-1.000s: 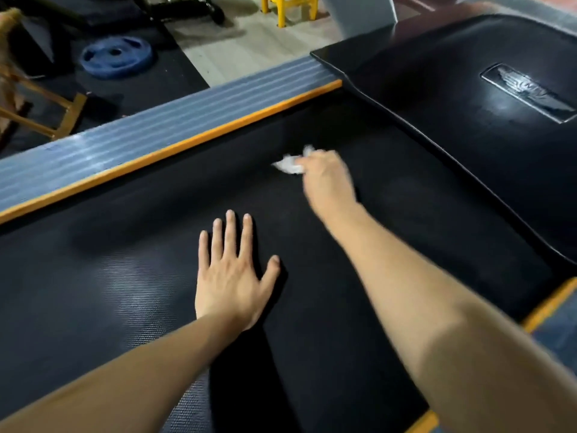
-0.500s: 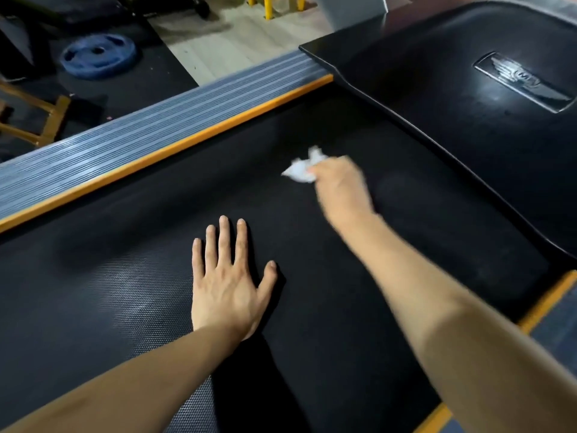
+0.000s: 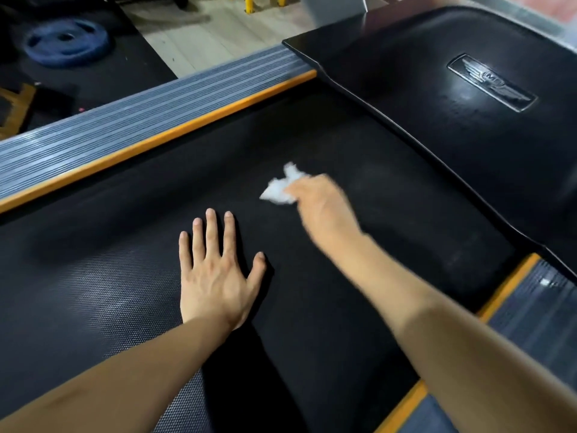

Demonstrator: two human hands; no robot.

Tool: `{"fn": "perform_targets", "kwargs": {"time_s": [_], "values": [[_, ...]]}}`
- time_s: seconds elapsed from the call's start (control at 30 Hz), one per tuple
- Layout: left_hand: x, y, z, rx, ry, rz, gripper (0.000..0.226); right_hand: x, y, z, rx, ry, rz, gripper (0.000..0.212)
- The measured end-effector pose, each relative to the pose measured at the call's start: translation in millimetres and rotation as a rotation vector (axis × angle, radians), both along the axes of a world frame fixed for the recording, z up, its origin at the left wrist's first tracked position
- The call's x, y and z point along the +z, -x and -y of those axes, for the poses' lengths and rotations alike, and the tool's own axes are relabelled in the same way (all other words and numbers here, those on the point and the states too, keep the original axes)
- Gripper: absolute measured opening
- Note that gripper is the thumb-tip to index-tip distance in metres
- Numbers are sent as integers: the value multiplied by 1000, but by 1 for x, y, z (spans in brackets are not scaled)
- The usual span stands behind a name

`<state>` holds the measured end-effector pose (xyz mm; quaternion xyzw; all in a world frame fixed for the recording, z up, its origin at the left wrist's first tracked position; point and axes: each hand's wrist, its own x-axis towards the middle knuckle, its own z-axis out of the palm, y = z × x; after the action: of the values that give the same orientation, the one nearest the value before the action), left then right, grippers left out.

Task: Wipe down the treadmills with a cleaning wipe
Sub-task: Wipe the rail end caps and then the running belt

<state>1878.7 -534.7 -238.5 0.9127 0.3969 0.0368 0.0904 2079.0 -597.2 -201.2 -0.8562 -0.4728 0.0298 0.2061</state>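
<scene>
Bracing yourself, you laid your left hand flat on the treadmill belt, fingers spread, while your right hand pinched the crumpled wipe against the belt's middle to scrub it.

A round blue weight plate lies on black rubber matting; yellow metal legs stand on pale wood floor

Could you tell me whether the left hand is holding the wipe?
No, the left hand lies flat on the belt; the right hand holds the wipe.
</scene>
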Motion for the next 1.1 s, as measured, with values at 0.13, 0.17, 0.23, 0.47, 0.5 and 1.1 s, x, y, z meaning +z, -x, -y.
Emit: {"fn": "perform_targets", "kwargs": {"time_s": [0.13, 0.17, 0.23, 0.47, 0.5, 1.1], "values": [[0, 1, 0, 5, -1, -3, 87, -11, 12, 17, 399, -108, 71, 42], [-1, 1, 0, 1, -6, -1, 87, -12, -17, 20, 319, -98, 91, 41], [-1, 1, 0, 0, -16, 10, 87, -10, -81, 34, 51, 3, 286, 50], [-1, 0, 0, 8, -13, -6, 89, -20, -6, 36, 0, -169, 123, 37], [0, -1, 0, 7, -8, -7, 90, -20, 21, 37, 104, -184, 108, 35], [-6, 0, -3, 14, -70, -66, 94, -12, -111, 132, -338, 45, 98, 34]]}}
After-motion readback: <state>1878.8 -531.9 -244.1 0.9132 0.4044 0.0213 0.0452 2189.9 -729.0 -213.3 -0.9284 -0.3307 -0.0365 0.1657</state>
